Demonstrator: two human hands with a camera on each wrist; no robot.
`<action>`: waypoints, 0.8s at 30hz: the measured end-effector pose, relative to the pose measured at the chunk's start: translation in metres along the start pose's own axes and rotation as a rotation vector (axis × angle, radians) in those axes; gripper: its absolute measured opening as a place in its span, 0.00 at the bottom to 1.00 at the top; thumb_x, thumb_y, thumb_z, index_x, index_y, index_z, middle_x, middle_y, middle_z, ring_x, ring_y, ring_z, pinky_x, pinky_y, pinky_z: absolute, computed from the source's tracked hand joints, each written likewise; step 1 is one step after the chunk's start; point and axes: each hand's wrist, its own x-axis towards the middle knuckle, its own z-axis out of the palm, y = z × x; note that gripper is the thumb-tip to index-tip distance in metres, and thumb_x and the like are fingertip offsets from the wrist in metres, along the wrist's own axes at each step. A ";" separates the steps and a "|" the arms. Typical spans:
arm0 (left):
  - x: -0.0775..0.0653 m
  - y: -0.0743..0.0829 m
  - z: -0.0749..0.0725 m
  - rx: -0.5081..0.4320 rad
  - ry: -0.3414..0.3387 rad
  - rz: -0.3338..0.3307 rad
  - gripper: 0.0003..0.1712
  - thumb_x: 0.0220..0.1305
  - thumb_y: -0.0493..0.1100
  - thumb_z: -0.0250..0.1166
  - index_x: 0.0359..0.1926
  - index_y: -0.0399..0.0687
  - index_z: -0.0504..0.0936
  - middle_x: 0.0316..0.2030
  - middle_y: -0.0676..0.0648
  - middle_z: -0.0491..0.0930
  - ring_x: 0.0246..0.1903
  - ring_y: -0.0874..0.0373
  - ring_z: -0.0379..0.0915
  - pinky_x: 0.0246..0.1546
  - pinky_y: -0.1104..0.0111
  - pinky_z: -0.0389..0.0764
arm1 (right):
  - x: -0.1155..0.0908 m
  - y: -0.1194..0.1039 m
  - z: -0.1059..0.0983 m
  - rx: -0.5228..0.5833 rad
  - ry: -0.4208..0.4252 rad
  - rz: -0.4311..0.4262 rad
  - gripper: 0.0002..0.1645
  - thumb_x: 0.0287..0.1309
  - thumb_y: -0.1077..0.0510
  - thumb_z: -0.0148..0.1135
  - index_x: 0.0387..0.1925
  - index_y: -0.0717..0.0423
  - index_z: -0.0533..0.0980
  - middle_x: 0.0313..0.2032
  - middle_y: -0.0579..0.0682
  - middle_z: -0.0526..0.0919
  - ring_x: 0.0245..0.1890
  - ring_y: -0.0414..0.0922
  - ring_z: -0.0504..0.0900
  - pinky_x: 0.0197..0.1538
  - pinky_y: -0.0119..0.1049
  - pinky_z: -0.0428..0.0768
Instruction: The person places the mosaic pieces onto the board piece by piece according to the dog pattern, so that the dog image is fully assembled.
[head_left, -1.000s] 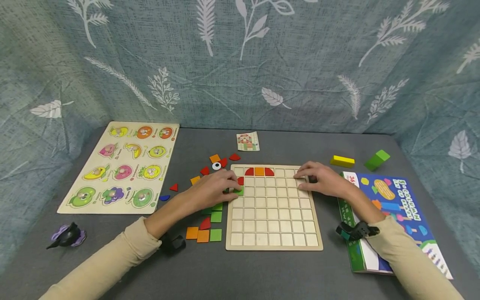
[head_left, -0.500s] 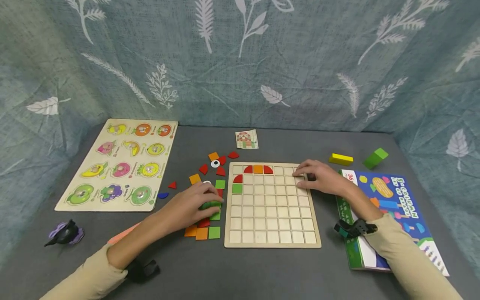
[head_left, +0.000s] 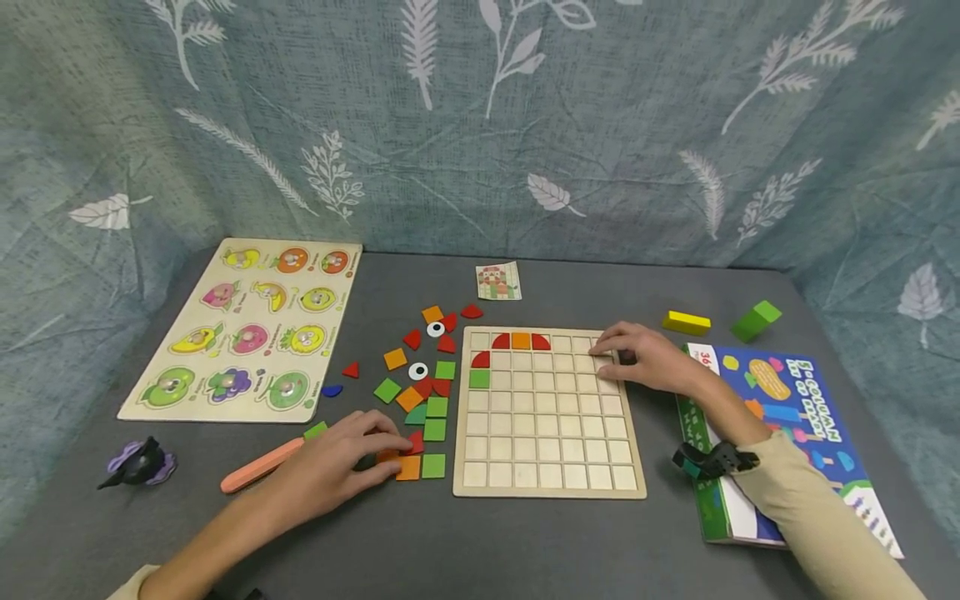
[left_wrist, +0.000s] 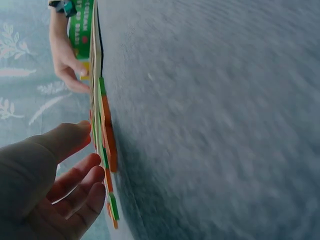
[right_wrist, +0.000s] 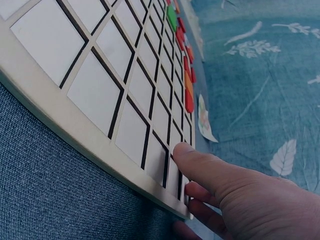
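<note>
A wooden grid board (head_left: 550,492) lies flat in the middle of the table. Red quarter-circle tiles (head_left: 541,342), an orange square tile (head_left: 521,340) and a green square tile (head_left: 479,378) sit in its upper-left cells. My left hand (head_left: 341,462) is low over the loose tiles left of the board, its fingertips right at a red quarter-circle tile (head_left: 416,442) and beside a loose orange tile (head_left: 408,468). In the left wrist view a gap shows between thumb and loosely bent fingers. My right hand (head_left: 648,358) rests its spread fingertips on the board's upper-right edge.
Loose green tiles (head_left: 433,466) and other coloured pieces lie along the board's left side. A small picture card (head_left: 498,282) is behind the board. Around them are a fruit puzzle (head_left: 238,337), a salmon-coloured stick (head_left: 262,467), a box (head_left: 780,417) and two blocks (head_left: 686,322).
My left hand has left the board's left edge, where the green tile now sits uncovered, and moved left and toward me over the loose tiles. My right hand stays on the board's edge.
</note>
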 end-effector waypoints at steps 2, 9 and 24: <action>0.002 0.003 0.001 -0.023 -0.021 0.000 0.11 0.60 0.46 0.69 0.45 0.60 0.86 0.41 0.62 0.77 0.39 0.69 0.69 0.37 0.73 0.76 | 0.000 0.000 0.001 0.002 -0.001 0.002 0.19 0.60 0.55 0.65 0.52 0.56 0.81 0.53 0.58 0.78 0.46 0.51 0.78 0.46 0.45 0.76; 0.014 0.007 0.003 0.016 -0.056 -0.016 0.09 0.61 0.48 0.68 0.43 0.59 0.87 0.38 0.60 0.77 0.34 0.70 0.68 0.32 0.75 0.72 | 0.000 0.001 0.001 0.011 -0.001 0.003 0.19 0.60 0.55 0.65 0.52 0.56 0.81 0.53 0.58 0.78 0.46 0.51 0.78 0.46 0.45 0.76; 0.029 0.014 0.004 0.184 -0.009 -0.091 0.05 0.56 0.49 0.71 0.33 0.56 0.87 0.29 0.58 0.77 0.31 0.66 0.69 0.29 0.72 0.75 | 0.000 0.000 0.000 0.012 -0.005 0.008 0.19 0.60 0.55 0.65 0.52 0.57 0.81 0.53 0.58 0.78 0.46 0.50 0.77 0.46 0.45 0.75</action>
